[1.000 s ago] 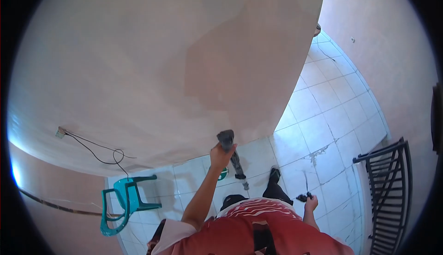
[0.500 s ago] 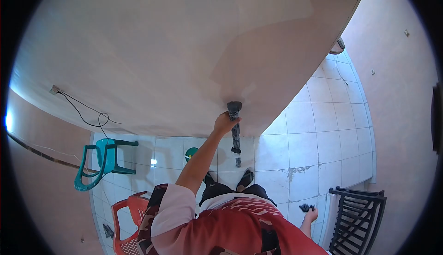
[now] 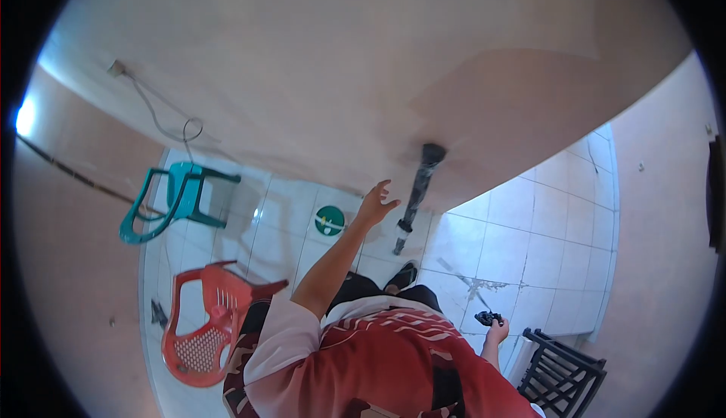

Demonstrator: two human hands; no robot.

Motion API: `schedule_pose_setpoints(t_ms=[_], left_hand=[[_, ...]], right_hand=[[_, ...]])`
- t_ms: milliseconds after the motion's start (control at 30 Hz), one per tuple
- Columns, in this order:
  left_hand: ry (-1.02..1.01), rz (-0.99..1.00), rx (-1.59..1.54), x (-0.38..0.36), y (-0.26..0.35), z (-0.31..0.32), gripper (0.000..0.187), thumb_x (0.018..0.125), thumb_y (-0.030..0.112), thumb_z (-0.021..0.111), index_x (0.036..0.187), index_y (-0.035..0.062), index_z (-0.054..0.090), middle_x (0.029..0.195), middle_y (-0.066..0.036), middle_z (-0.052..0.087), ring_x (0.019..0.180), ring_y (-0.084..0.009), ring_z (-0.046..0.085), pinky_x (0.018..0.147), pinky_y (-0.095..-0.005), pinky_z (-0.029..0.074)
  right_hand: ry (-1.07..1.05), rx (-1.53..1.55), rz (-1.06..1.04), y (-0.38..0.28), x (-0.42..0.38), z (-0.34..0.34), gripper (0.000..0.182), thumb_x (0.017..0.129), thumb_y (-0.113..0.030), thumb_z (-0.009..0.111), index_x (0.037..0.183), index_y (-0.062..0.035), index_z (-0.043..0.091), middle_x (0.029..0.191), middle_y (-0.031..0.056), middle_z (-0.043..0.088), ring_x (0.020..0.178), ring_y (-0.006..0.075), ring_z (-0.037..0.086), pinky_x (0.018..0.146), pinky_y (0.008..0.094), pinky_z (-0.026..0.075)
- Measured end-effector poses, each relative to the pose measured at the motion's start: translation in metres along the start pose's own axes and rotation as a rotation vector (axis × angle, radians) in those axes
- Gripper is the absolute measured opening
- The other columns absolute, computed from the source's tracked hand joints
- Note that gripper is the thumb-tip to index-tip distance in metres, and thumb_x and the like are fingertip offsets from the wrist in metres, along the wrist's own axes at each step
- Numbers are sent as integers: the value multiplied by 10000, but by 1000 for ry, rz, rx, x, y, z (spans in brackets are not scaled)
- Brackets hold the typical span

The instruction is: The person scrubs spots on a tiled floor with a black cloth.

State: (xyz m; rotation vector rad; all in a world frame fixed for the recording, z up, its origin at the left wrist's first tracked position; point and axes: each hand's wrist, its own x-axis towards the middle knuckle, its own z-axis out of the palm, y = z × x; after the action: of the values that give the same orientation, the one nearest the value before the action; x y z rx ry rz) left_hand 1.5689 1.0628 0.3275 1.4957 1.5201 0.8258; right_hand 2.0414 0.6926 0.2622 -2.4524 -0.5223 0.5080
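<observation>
My left hand [image 3: 376, 205] is empty, its fingers spread, just left of a long dark tool [image 3: 418, 195] with light smears on it. That tool stands at the wall [image 3: 325, 62], its wide dark end up against the wall surface and its narrow end near the floor. Out to the lower right, my right hand [image 3: 497, 331] is closed on a small black handled object [image 3: 488, 318]; a thin pale blade or rod seems to extend from it, blurred.
A green chair [image 3: 181, 195] and a red chair [image 3: 215, 320] are at the left. A green round container [image 3: 330, 221] sits on the tiled floor. Black slatted furniture [image 3: 563, 372] is at the lower right. A wire [image 3: 155, 115] hangs from a wall box.
My left hand has let go of the long dark tool and moved off it, fingers now spread. The view has turned, bringing the red chair further in. My right hand still holds the black object.
</observation>
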Motion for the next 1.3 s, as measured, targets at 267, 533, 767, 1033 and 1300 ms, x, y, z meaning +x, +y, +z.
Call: schedule_pose_setpoints(t_ms=[267, 533, 767, 1033, 1300], left_hand=[[-348, -543, 146, -253, -200, -75, 635, 905, 542, 671, 1293, 41, 627, 1157, -221, 702, 1063, -366, 678, 927, -425, 528], [-47, -1048, -81, -379, -275, -147, 864, 887, 682, 589, 1194, -122, 664, 1184, -304, 683, 1158, -378, 654, 941, -423, 512], [-61, -822, -309, -434, -276, -202, 362, 908, 363, 691, 944, 4, 718, 743, -112, 687, 724, -231, 637, 699, -367, 516], [120, -940, -771, -436, -287, -235, 209, 926, 245, 665, 922, 41, 711, 720, -36, 649, 684, -146, 608, 654, -313, 502], [529, -834, -450, -402, -405, -296, 320, 882, 57, 603, 1196, 71, 662, 941, -116, 724, 816, -195, 688, 779, -349, 541]], right_hand=[[-316, -218, -10, -40, -20, 20, 222, 772, -10, 666, 992, -3, 689, 823, 107, 691, 734, 206, 648, 694, 347, 512], [-603, -306, -596, -108, -56, 102, 233, 785, -63, 681, 1014, -29, 708, 665, 109, 646, 529, 178, 624, 438, 337, 471], [-693, -432, -649, -245, -201, 178, 281, 810, -74, 680, 1084, -19, 706, 710, 70, 633, 643, 156, 597, 620, 333, 484], [-1004, -490, -898, -385, -339, 261, 338, 870, -23, 685, 1206, -2, 658, 841, 71, 655, 763, 138, 618, 708, 299, 509], [-1450, -637, -1051, -399, -408, 472, 277, 879, -41, 699, 1148, 7, 655, 845, 115, 653, 774, 177, 609, 746, 310, 504]])
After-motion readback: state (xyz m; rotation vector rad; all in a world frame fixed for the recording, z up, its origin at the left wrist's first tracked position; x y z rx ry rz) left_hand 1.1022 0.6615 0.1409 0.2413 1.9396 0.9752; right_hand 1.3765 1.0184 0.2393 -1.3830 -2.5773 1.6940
